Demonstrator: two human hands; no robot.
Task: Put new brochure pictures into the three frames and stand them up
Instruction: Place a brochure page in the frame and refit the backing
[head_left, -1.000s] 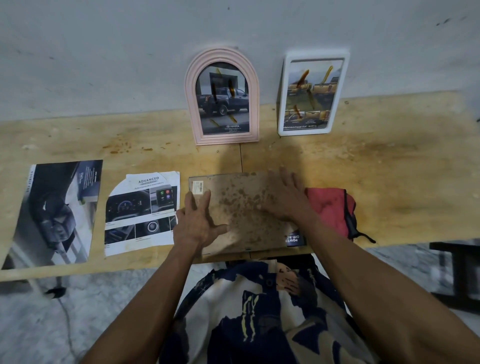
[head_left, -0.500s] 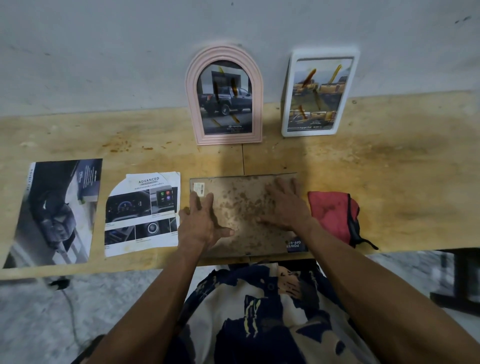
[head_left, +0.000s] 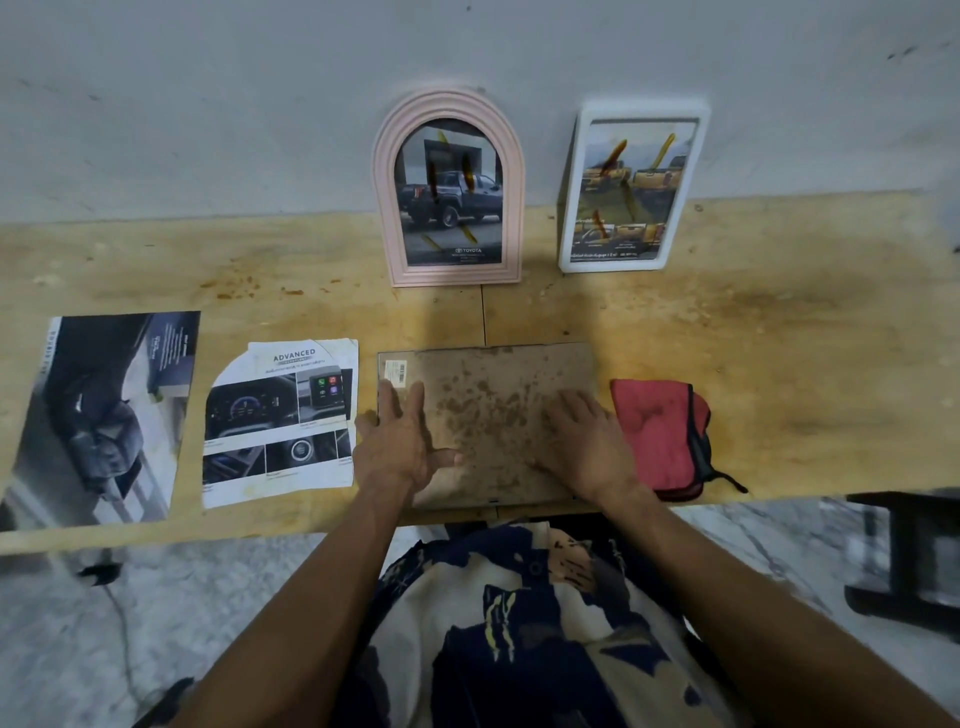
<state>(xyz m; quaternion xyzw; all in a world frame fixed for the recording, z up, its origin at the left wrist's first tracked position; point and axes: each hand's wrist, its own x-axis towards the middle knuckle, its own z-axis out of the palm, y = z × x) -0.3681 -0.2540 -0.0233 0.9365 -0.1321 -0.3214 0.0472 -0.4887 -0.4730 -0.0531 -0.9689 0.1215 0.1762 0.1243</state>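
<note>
The stained brown rectangular frame (head_left: 493, 415) lies face-down at six o'clock on the wooden counter (head_left: 779, 338), so its backing can be worked. Left hand (head_left: 402, 441) and right hand (head_left: 584, 447) press it flat, fingers straight, gripping nothing.

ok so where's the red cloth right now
In the head view the red cloth lies on the wooden table near its front edge, just right of the face-down frame and beside the right hand pressing on it.
</note>
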